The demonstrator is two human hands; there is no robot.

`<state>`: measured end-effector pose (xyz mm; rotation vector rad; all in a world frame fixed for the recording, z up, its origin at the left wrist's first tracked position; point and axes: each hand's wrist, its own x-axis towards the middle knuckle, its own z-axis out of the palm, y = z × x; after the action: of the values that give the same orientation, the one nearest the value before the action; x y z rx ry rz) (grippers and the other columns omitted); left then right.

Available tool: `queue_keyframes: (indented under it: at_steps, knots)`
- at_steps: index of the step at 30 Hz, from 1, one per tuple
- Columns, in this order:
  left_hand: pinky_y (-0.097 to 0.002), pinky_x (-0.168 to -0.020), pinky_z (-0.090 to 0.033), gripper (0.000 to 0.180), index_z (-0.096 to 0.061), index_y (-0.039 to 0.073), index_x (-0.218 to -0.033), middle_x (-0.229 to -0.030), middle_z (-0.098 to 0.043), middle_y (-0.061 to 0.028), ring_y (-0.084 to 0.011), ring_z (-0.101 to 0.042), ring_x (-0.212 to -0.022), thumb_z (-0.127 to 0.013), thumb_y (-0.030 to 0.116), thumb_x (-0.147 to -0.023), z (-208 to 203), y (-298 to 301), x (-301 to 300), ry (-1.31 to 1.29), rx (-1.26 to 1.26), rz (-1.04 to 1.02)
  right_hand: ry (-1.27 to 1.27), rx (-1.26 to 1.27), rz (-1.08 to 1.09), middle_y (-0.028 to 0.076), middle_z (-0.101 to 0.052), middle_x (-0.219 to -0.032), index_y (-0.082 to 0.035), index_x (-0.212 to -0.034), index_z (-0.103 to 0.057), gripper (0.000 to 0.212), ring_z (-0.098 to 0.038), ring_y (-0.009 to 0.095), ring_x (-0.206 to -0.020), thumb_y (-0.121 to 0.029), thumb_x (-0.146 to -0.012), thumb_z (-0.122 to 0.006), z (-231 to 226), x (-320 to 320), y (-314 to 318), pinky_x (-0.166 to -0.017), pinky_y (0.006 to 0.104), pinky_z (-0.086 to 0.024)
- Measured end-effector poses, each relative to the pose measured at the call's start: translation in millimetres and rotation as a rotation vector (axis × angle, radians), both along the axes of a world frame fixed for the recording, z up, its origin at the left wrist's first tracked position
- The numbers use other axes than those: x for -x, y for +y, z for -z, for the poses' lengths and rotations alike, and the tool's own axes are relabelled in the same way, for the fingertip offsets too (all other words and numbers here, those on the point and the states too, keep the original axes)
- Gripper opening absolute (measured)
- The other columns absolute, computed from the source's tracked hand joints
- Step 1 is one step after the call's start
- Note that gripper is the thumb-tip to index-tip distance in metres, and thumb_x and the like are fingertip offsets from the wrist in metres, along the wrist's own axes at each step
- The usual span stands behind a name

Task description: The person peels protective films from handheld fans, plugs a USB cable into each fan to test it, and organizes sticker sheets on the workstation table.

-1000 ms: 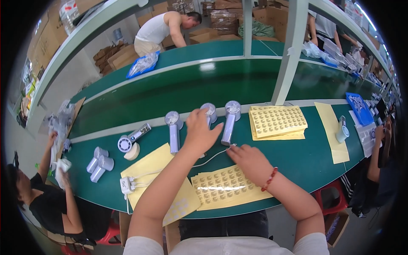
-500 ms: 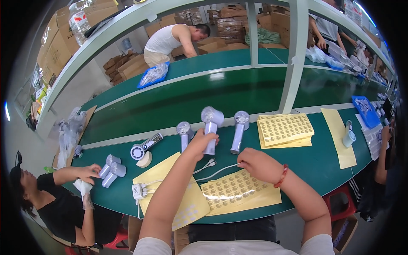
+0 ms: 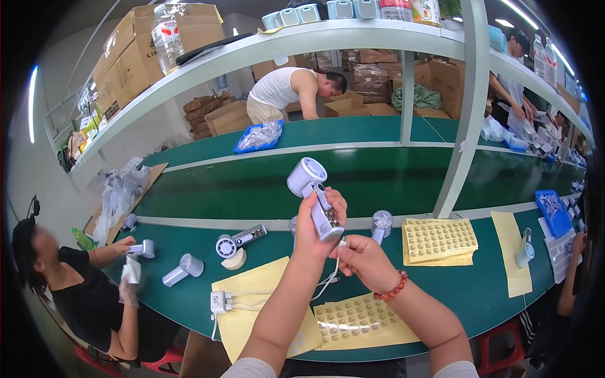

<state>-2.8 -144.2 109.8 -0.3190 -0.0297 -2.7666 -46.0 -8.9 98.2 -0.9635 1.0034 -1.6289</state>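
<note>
The left hand [image 3: 310, 234] hides most of a fan [image 3: 292, 223] behind it, and the right fingers [image 3: 348, 255] partly cover a cable [image 3: 341, 243].

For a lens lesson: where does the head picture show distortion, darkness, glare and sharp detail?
Head view: the shelf arches and the near edge of the green table bows; head view: corners fall to black; head view: the light tube at left glows white; head view: the fan in the left hand looks fairly sharp.
</note>
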Motion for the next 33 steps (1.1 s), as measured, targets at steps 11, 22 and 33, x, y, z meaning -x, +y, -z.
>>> queue_keyframes:
  at_steps: [11, 22, 33]
  knots:
    - [-0.0224, -0.065, -0.046, 0.035, -0.046, 0.005, -0.108, -0.093, -0.04, -0.0023, -0.0103, -0.042, -0.084, -0.063, 0.018, -0.08, 4.2, -3.6, -5.8, 0.229, 0.292, 0.178, -0.074, -0.035, -0.142, 0.0, -0.05, -0.067, -0.001, -0.079, -0.057, 0.028, -0.038, 0.006, -0.053, -0.028, -0.087, -0.059, -0.1, 0.0, 1.2, -0.048, 0.0187, -0.031]
    - [-0.0228, -0.065, -0.044, 0.039, -0.044, 0.007, -0.111, -0.092, -0.038, -0.0016, -0.0101, -0.04, -0.082, -0.065, 0.019, -0.079, 1.8, 5.9, -12.6, 0.267, 0.287, 0.219, -0.025, -0.06, -0.146, -0.002, -0.047, -0.062, 0.001, -0.079, -0.06, 0.023, -0.035, 0.005, -0.05, -0.021, -0.084, -0.063, 0.9, -0.4, 8.3, -0.046, 0.0192, -0.028]
    - [-0.021, -0.061, -0.044, 0.043, -0.042, 0.008, -0.107, -0.087, -0.038, -0.0024, -0.011, -0.039, -0.08, -0.07, 0.018, -0.075, -8.6, 7.7, -22.1, 0.337, 0.521, 0.313, 0.039, -0.071, -0.088, -0.003, -0.05, -0.068, 0.001, -0.084, -0.062, 0.021, -0.038, 0.003, -0.055, -0.02, -0.083, -0.064, -5.1, -12.3, 16.2, -0.048, 0.017, -0.029]
